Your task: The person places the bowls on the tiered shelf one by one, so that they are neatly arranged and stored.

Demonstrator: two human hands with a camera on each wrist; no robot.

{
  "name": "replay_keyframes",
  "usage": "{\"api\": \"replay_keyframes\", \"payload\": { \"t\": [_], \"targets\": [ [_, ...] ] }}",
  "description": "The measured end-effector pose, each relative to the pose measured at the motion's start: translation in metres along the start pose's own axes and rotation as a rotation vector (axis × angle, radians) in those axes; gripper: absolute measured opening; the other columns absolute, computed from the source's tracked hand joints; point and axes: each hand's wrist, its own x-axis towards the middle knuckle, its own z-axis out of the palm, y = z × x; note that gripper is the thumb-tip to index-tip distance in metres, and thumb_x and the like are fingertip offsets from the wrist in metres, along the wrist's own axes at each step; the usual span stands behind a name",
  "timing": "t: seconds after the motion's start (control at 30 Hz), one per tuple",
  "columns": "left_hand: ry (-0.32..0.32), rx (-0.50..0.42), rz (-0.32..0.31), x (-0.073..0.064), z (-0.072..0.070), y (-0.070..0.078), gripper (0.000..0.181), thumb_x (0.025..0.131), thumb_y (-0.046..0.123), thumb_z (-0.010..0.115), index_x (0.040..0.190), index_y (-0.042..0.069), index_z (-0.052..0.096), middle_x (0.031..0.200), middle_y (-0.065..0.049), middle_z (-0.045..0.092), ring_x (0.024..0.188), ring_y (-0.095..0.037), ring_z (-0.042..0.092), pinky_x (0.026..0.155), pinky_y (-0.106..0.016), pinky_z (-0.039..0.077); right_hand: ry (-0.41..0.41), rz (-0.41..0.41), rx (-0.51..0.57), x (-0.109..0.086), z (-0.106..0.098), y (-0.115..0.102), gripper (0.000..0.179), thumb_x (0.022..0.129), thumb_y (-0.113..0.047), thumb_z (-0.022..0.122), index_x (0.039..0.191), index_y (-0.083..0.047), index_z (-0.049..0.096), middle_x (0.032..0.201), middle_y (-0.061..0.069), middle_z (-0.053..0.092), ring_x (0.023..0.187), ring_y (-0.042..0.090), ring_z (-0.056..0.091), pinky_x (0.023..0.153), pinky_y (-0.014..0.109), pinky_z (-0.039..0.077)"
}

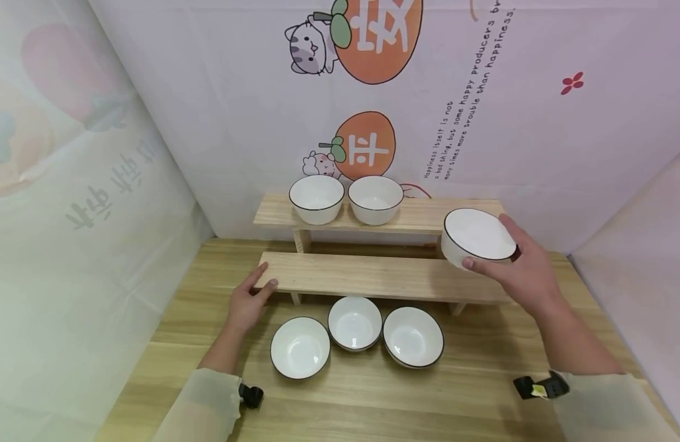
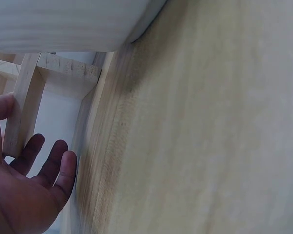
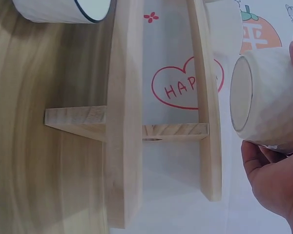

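Note:
My right hand (image 1: 530, 276) grips a white bowl (image 1: 478, 236) with a dark rim, thumb at its near side. It is held up over the right part of the two-step wooden shelf (image 1: 351, 274). In the right wrist view the base of this bowl (image 3: 271, 100) faces the shelf boards, and fingers (image 3: 254, 158) curl under its side. My left hand (image 1: 250, 304) holds the left end of the lower step between thumb and fingers. Seen from the left wrist, the thumb and fingers lie on either side of the board end (image 2: 24, 107).
Two white bowls (image 1: 316, 199) (image 1: 375, 200) stand side by side on the upper step's left half. Three more bowls (image 1: 300, 348) (image 1: 355, 323) (image 1: 413, 337) sit in a row on the wooden table (image 1: 340, 405) before the shelf. A printed cloth (image 1: 251, 110) hangs behind.

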Motion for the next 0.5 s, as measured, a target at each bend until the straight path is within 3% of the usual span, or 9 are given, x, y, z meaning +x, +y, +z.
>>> {"api": "replay_keyframes", "payload": {
  "t": [0.2,0.37,0.5],
  "targets": [
    [0.001,0.015,-0.009,-0.001,-0.001,0.000,0.068,0.097,0.052,0.070,0.157,0.027,0.048,0.165,-0.005,0.037,0.155,-0.031,0.026,0.125,-0.052,0.022,-0.001,0.023,-0.016,0.012,0.003,-0.005,0.121,0.077,-0.056,0.089,0.168,-0.030,0.013,0.168,0.012,0.027,0.150,0.038,0.034,0.112,0.064,0.035],
    [-0.003,0.012,-0.013,-0.001,0.000,0.000,0.067,0.097,0.053,0.070,0.156,0.028,0.049,0.165,-0.003,0.038,0.155,-0.030,0.026,0.124,-0.051,0.025,0.026,0.025,-0.027,0.021,0.008,-0.008,0.122,0.074,-0.059,0.089,0.168,-0.029,0.017,0.171,0.001,0.021,0.152,0.037,0.030,0.114,0.064,0.033],
    [0.000,0.000,-0.012,-0.001,0.001,0.000,0.068,0.097,0.052,0.071,0.156,0.028,0.049,0.165,-0.003,0.038,0.155,-0.030,0.025,0.124,-0.051,0.024,0.019,0.035,-0.007,0.030,0.013,-0.010,0.124,0.073,-0.061,0.089,0.168,-0.031,0.015,0.171,0.003,0.022,0.151,0.036,0.033,0.114,0.063,0.034]
  ]
}}
